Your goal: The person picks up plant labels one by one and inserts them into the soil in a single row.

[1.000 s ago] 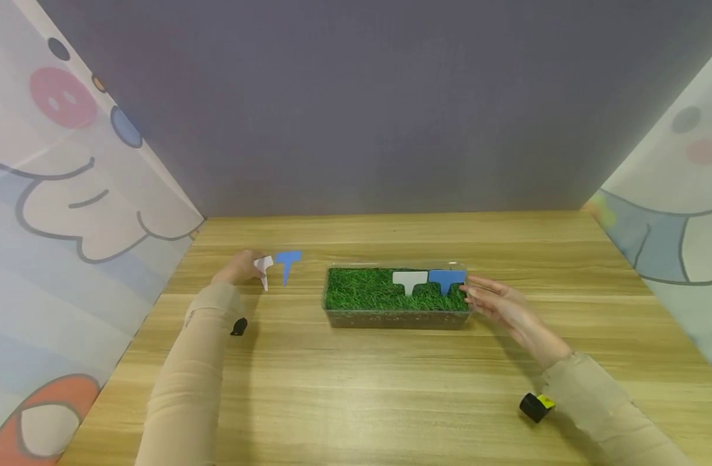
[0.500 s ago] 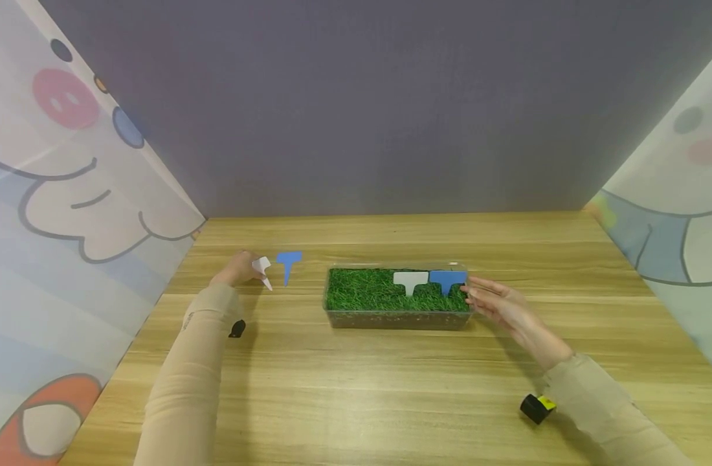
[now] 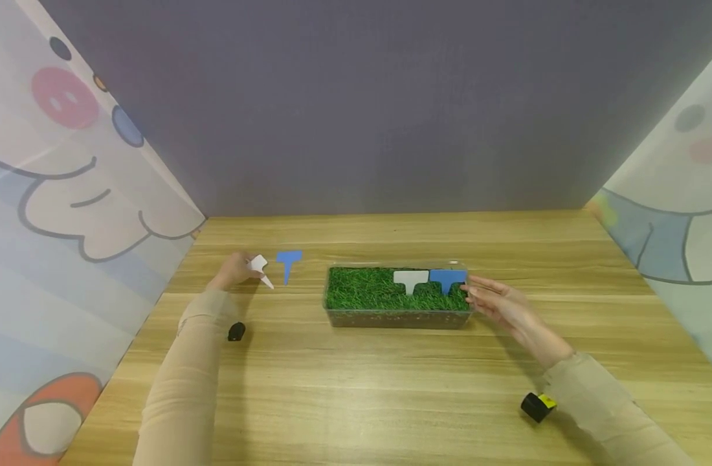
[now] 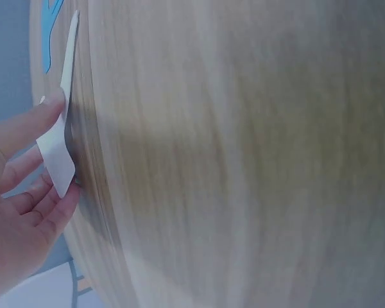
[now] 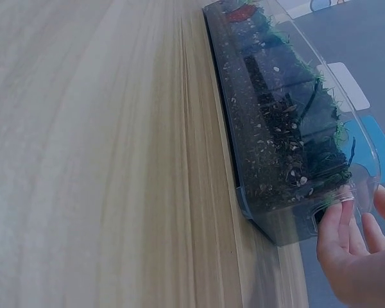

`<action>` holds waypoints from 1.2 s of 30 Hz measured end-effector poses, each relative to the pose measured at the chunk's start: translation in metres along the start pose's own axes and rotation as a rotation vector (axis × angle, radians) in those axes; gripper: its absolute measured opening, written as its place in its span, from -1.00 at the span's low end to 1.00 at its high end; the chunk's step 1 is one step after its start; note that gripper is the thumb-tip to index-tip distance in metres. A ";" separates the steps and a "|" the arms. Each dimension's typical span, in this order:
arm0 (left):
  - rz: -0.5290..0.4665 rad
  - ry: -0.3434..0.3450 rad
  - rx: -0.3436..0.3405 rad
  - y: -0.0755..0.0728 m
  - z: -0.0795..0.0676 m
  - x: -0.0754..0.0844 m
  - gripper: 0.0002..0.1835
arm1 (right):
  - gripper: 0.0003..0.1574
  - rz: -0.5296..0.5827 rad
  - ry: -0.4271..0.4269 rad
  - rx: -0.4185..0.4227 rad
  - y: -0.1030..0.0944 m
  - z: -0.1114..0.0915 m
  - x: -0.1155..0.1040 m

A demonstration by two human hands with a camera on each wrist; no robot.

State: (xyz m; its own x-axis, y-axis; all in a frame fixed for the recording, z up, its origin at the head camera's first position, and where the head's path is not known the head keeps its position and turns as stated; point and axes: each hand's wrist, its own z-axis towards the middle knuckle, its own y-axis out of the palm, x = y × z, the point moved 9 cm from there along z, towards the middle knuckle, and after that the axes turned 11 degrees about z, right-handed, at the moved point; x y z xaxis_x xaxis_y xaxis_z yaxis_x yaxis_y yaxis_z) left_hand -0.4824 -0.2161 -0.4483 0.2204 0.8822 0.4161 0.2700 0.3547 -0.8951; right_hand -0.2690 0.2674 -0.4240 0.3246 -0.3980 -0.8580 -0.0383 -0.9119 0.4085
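My left hand (image 3: 232,270) pinches a white T-shaped plant label (image 3: 259,264) between thumb and fingers, low over the left of the table. In the left wrist view, the thumb (image 4: 35,125) presses on the label's stem, whose pointed end faces away from the palm. A blue plant label (image 3: 289,258) lies on the table just right of it. At the clear planter box (image 3: 399,320), my right hand (image 3: 510,315) touches the right end wall with loosely extended fingers. Another white label (image 3: 410,278) and another blue label (image 3: 448,277) stand upright in the planter's grass.
Green grass (image 3: 362,289) covers the soil in the planter. Black wrist cameras (image 3: 537,408) show beside the sleeves. A grey panel (image 3: 379,110) rises behind the wooden table (image 3: 356,388), and cartoon-printed sheets (image 3: 70,213) flank it on both sides.
The white label in my left hand has turned, its tip swinging to the right, while the hand shifted slightly left. My right hand, the planter and the other labels stay where they were.
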 end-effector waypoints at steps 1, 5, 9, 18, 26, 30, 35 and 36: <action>-0.010 0.004 0.002 0.002 0.005 -0.009 -0.47 | -0.21 0.000 0.001 0.001 0.000 0.000 0.000; -0.052 0.023 0.049 0.007 0.018 -0.036 -0.48 | -0.22 0.006 0.004 0.003 -0.001 0.001 0.000; -0.050 -0.044 0.081 -0.005 0.000 -0.020 -0.53 | -0.25 0.002 0.001 0.002 0.000 0.001 0.000; -0.150 -0.101 0.082 -0.021 -0.033 0.003 -0.63 | -0.27 0.009 0.001 0.002 -0.001 0.000 0.000; -0.252 -0.154 0.085 -0.029 -0.041 0.002 -0.60 | -0.35 0.029 0.003 0.005 -0.001 0.000 0.001; -0.278 -0.163 0.063 -0.031 -0.045 0.002 -0.56 | -0.36 0.028 0.006 0.008 -0.002 0.001 0.001; -0.306 -0.159 0.034 -0.033 -0.049 0.003 -0.53 | -0.29 0.025 0.006 0.007 -0.001 0.001 0.001; -0.315 -0.157 0.028 -0.033 -0.049 0.004 -0.52 | -0.29 0.025 0.007 0.006 -0.001 0.001 0.001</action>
State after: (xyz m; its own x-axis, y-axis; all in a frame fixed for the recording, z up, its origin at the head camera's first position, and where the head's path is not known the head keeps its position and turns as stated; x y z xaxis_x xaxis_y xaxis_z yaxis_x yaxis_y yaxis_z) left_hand -0.4442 -0.2397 -0.4095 -0.0171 0.7642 0.6448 0.2753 0.6235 -0.7317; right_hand -0.2701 0.2679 -0.4255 0.3297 -0.4204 -0.8453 -0.0525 -0.9022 0.4282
